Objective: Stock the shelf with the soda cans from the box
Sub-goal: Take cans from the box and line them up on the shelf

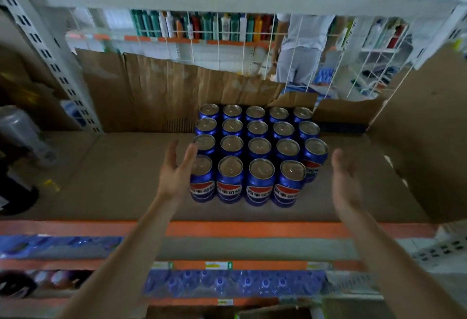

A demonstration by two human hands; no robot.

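Both hands spread, empty, left hand (pixel 177 172) and right hand (pixel 345 177) flanking soda cans (pixel 257 152)

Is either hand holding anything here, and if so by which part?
Nothing is held. The left hand is open beside the front-left soda can; the right hand is open, apart from the cans.

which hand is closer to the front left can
Left. The left hand has its fingers against the front left can; the right hand is open, apart beyond the block's right side.
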